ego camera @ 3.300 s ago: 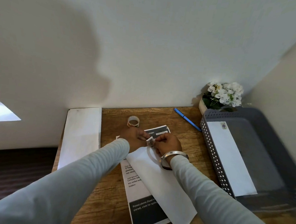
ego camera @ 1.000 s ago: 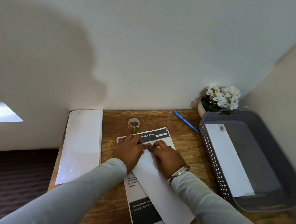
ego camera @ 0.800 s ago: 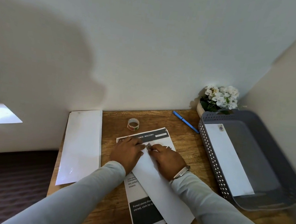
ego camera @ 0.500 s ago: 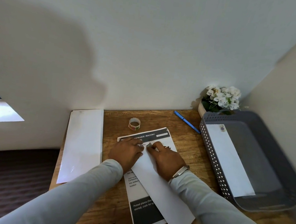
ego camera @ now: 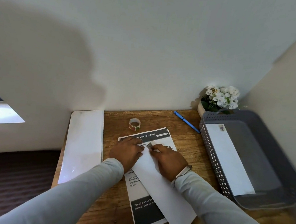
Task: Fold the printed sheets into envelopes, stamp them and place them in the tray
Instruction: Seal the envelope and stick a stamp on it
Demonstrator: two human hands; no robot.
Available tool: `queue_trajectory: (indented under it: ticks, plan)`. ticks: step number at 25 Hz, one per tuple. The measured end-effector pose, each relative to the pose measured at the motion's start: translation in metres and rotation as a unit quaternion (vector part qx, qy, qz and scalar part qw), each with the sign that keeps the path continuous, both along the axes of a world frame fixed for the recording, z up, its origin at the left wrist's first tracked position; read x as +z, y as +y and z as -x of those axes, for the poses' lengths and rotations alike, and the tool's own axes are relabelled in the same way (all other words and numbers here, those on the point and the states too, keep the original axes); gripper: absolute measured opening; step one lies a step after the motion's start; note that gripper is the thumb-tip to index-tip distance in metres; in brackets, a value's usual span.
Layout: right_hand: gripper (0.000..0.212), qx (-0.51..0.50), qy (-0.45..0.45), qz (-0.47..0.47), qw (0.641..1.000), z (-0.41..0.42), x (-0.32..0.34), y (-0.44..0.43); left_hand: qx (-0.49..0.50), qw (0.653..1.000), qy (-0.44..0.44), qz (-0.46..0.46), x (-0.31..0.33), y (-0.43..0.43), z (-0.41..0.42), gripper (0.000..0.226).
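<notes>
A white envelope point(ego camera: 162, 190) lies slantwise on a printed sheet point(ego camera: 144, 211) in the middle of the wooden desk. A small stamp point(ego camera: 149, 145) sits at the envelope's far corner. My left hand point(ego camera: 127, 152) lies flat across the envelope's left edge, fingertips beside the stamp. My right hand point(ego camera: 167, 159) rests on the envelope too, and its fingertips press at the stamp. To the right, a grey tray point(ego camera: 266, 160) holds one stamped envelope point(ego camera: 228, 160). A roll of stamps point(ego camera: 134, 124) stands behind the sheet.
A stack of white envelopes point(ego camera: 83, 145) lies along the desk's left edge. A blue pen point(ego camera: 186, 122) lies near the back wall, and a pot of white flowers point(ego camera: 219, 99) stands in the back right corner. Walls close the desk at the back and right.
Both hands came down from holding the stamp above the envelope to lying on it. The stamp now lies on the envelope's far corner under my fingertips.
</notes>
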State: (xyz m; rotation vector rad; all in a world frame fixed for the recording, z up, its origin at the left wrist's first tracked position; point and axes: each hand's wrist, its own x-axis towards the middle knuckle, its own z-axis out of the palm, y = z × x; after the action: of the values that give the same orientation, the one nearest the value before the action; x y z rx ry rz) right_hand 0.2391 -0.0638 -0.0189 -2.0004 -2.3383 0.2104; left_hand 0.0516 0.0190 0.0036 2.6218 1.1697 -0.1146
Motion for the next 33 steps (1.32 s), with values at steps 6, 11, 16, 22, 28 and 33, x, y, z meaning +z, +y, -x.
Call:
queue_trajectory:
  ticks: [6,11,16,22,28,33]
  plan:
    - [0.040,-0.024,0.045,0.024,0.998,0.001,0.009,0.001,0.003,1.000,0.002,-0.005,-0.002,-0.001,0.000,0.040]
    - [0.053,-0.038,0.022,0.039,0.998,0.010,0.015,0.003,0.003,1.000,-0.003,-0.012,-0.005,-0.002,0.000,0.040]
    - [0.056,-0.045,0.020,0.058,0.997,0.009,0.012,0.007,0.004,1.000,-0.002,-0.014,-0.008,-0.001,0.000,0.040]
    - [0.062,-0.069,-0.001,0.065,0.996,0.011,0.012,0.005,0.001,1.000,0.003,-0.013,-0.009,0.000,0.000,0.040]
    - [0.063,-0.082,0.002,0.053,0.995,0.006,0.008,0.003,0.010,1.000,0.002,-0.012,-0.010,0.000,-0.002,0.041]
    - [0.059,-0.066,0.013,0.021,0.997,0.001,0.004,0.001,-0.026,0.998,0.028,-0.047,-0.007,0.002,-0.012,0.052]
